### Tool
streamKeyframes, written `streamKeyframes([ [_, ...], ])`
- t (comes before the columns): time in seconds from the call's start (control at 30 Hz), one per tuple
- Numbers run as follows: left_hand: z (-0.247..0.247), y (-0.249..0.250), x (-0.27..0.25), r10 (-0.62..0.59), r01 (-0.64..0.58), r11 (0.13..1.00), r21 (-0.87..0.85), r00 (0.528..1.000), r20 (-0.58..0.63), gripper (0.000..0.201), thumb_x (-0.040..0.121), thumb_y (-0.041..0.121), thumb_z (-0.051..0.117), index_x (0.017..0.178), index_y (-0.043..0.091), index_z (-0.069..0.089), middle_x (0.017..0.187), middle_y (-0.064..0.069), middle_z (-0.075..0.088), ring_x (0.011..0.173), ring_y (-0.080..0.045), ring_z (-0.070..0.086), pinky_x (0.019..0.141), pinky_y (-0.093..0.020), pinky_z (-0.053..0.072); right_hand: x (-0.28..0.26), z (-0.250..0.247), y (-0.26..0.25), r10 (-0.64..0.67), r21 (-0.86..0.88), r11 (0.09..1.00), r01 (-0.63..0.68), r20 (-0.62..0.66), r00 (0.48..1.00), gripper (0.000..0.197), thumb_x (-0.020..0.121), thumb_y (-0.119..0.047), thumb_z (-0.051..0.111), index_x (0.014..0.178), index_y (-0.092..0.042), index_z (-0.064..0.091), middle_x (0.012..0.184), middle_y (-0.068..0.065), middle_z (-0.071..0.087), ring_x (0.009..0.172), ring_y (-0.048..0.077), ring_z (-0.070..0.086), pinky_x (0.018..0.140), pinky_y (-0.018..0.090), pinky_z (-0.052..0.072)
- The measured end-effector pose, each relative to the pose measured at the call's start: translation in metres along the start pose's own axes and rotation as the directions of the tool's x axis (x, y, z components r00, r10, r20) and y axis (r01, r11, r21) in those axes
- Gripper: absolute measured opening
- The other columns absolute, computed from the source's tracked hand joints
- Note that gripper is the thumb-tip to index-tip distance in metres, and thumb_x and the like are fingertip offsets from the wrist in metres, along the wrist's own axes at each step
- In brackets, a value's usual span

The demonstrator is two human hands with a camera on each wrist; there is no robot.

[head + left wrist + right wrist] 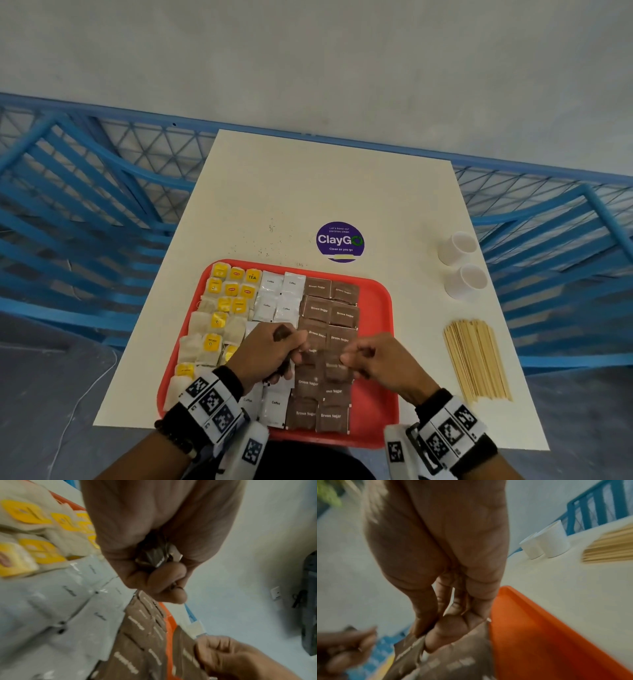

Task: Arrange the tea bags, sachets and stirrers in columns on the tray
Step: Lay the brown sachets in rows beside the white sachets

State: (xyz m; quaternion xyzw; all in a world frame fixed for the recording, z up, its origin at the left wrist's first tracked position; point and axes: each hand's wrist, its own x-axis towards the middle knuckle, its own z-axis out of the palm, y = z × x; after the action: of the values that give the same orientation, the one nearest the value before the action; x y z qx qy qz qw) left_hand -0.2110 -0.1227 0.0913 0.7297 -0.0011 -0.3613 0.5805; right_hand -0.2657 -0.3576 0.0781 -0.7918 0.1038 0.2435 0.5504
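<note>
A red tray [376, 342] near the table's front edge holds yellow-tagged tea bags [219, 322] on its left, white coffee sachets [275, 296] in the middle and brown sugar sachets [330, 310] beside them. My left hand [294, 346] hovers over the tray's middle, its fingers curled round a small stack of brown sachets [154, 558]. My right hand [349, 356] pinches one brown sugar sachet [453, 651] just above the sugar columns, close to the left hand. A bundle of wooden stirrers [476, 359] lies on the table to the right of the tray.
Two white paper cups [462, 263] stand at the table's right edge beyond the stirrers. A round purple sticker [340, 241] lies on the table behind the tray. Blue metal railings surround the table. The tray's right strip is bare red plastic [530, 628].
</note>
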Motion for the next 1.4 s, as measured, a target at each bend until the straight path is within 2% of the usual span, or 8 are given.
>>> streamKeyframes([
  [0.3, -0.005, -0.037, -0.009, -0.159, 0.157, 0.984, 0.082, 0.987, 0.016, 0.035, 0.098, 0.036, 0.059, 0.091, 0.004, 0.069, 0.070, -0.006, 0.068, 0.054, -0.022, 0.061, 0.043, -0.024, 0.039, 0.006, 0.013, 0.054, 0.215, 0.042, 0.976, -0.214, -0.022, 0.976, 0.007, 0.084, 0.003, 0.073, 0.085, 0.002, 0.066, 0.053, 0.001, 0.065, 0.042, 0.007, 0.054, 0.049, 0.018, 0.046],
  [0.57, -0.002, -0.009, -0.011, -0.210, 0.228, 0.854, -0.467, 0.973, 0.091, 0.051, 0.100, 0.044, 0.044, 0.107, 0.000, 0.068, 0.074, -0.014, 0.062, 0.057, -0.026, 0.060, 0.044, -0.025, 0.042, 0.001, 0.003, 0.041, 0.165, -0.153, 0.968, -0.201, -0.221, 0.961, 0.026, 0.083, -0.031, 0.079, 0.078, -0.013, 0.061, 0.055, -0.002, 0.066, 0.047, 0.005, 0.057, 0.059, 0.023, 0.052],
  [0.67, 0.002, 0.011, -0.009, -0.136, 0.169, 0.829, -0.533, 0.985, 0.102, 0.052, 0.103, 0.043, 0.037, 0.111, 0.001, 0.066, 0.072, -0.012, 0.062, 0.056, -0.024, 0.061, 0.043, -0.025, 0.043, -0.007, 0.000, -0.006, 0.003, -0.076, 0.997, -0.020, -0.217, 0.976, 0.032, 0.085, -0.038, 0.076, 0.075, -0.010, 0.063, 0.057, -0.001, 0.064, 0.050, 0.008, 0.058, 0.059, 0.028, 0.049],
  [0.83, 0.017, 0.032, -0.008, 0.004, 0.016, 0.907, -0.422, 0.999, 0.046, 0.053, 0.103, 0.048, 0.031, 0.108, 0.007, 0.064, 0.080, -0.014, 0.069, 0.058, -0.026, 0.064, 0.042, -0.028, 0.050, -0.016, 0.019, -0.072, -0.146, -0.118, 0.983, 0.138, -0.069, 0.987, 0.036, 0.079, -0.057, 0.073, 0.076, -0.022, 0.067, 0.071, -0.003, 0.069, 0.061, 0.008, 0.063, 0.062, 0.024, 0.052],
  [1.0, 0.022, 0.030, -0.005, 0.034, -0.074, 0.952, -0.296, 0.990, -0.138, 0.057, 0.099, 0.057, 0.027, 0.097, 0.015, 0.067, 0.067, 0.001, 0.064, 0.059, -0.013, 0.063, 0.051, -0.027, 0.050, -0.009, 0.037, -0.069, -0.116, -0.117, 0.988, 0.102, -0.118, 0.986, 0.021, 0.077, -0.031, 0.084, 0.075, -0.016, 0.069, 0.062, -0.007, 0.065, 0.056, 0.002, 0.057, 0.057, 0.021, 0.050],
  [1.17, 0.020, 0.030, -0.007, -0.017, -0.016, 0.929, -0.371, 0.996, -0.087, 0.055, 0.095, 0.062, 0.031, 0.092, 0.015, 0.060, 0.075, -0.008, 0.063, 0.071, -0.028, 0.063, 0.063, -0.046, 0.057, -0.006, 0.038, -0.066, -0.165, -0.088, 0.984, 0.154, -0.126, 0.978, 0.015, 0.084, -0.023, 0.077, 0.074, -0.014, 0.072, 0.062, -0.012, 0.066, 0.056, -0.003, 0.056, 0.058, 0.015, 0.044],
  [1.27, 0.011, 0.033, -0.012, 0.021, -0.016, 0.955, -0.298, 1.000, 0.013, 0.050, 0.090, 0.056, 0.052, 0.098, 0.007, 0.055, 0.078, -0.011, 0.063, 0.071, -0.025, 0.065, 0.062, -0.047, 0.061, -0.004, 0.027, -0.065, -0.149, 0.024, 0.988, 0.153, -0.124, 0.981, 0.014, 0.090, -0.020, 0.072, 0.081, -0.010, 0.069, 0.066, -0.004, 0.066, 0.058, 0.005, 0.058, 0.059, 0.022, 0.046],
  [1.4, -0.001, 0.028, -0.010, 0.216, -0.217, 0.975, 0.053, 0.976, 0.014, 0.021, 0.083, 0.021, 0.080, 0.096, 0.013, 0.065, 0.080, -0.013, 0.065, 0.067, -0.034, 0.066, 0.056, -0.043, 0.061, -0.003, 0.011, -0.069, -0.223, -0.057, 0.974, 0.219, -0.083, 0.971, 0.007, 0.090, -0.017, 0.072, 0.083, -0.016, 0.073, 0.068, -0.001, 0.070, 0.060, 0.007, 0.060, 0.062, 0.026, 0.049],
])
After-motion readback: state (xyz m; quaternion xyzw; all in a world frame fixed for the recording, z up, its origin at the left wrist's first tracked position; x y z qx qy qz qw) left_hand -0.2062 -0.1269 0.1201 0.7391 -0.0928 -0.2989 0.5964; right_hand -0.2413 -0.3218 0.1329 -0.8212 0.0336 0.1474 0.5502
